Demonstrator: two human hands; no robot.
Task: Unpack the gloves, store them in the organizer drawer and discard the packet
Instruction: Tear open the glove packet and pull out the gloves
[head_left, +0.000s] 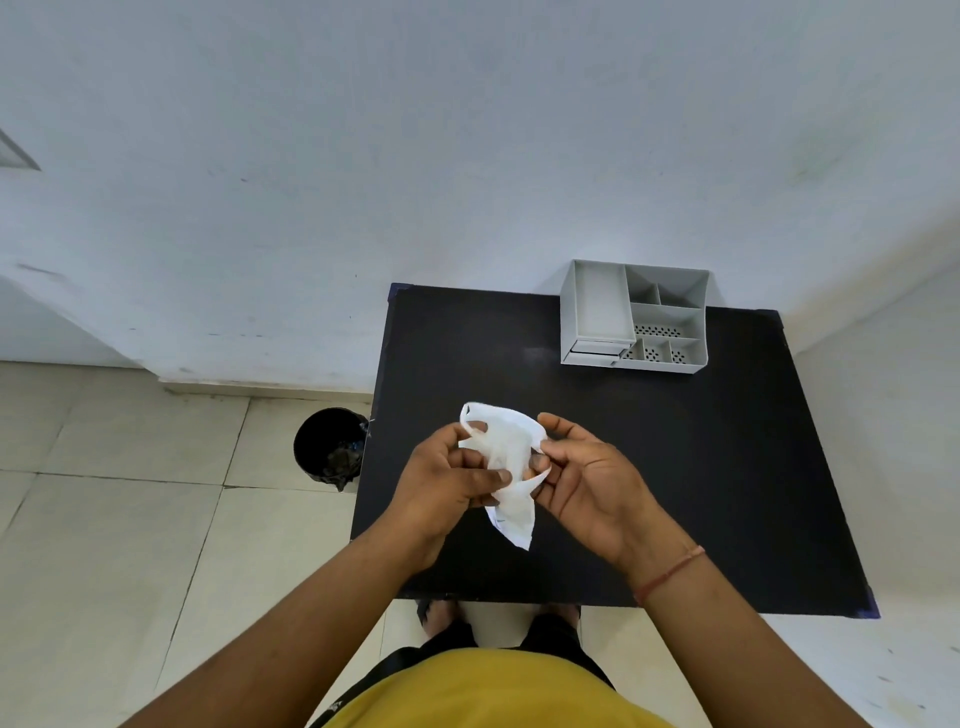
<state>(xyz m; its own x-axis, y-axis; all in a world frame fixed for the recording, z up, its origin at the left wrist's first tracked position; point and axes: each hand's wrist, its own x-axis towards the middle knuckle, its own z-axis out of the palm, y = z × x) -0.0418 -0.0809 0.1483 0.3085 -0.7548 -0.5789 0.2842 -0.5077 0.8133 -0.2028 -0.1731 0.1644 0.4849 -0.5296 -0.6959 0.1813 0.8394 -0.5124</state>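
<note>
Over the middle of the black rectangular table (675, 467), the left hand (447, 478) and right hand (587, 478) both pinch a crumpled translucent white glove packet (506, 467), fingers curled closed on it. Upper right stands the grey compartmented plastic organizer (597, 312), its drawer shut; a black round bin (330, 447) sits on the floor left of the table.

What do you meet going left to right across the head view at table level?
Black bin on the floor → left hand → white packet held by both hands → right hand → grey organizer, further back on the table.
</note>
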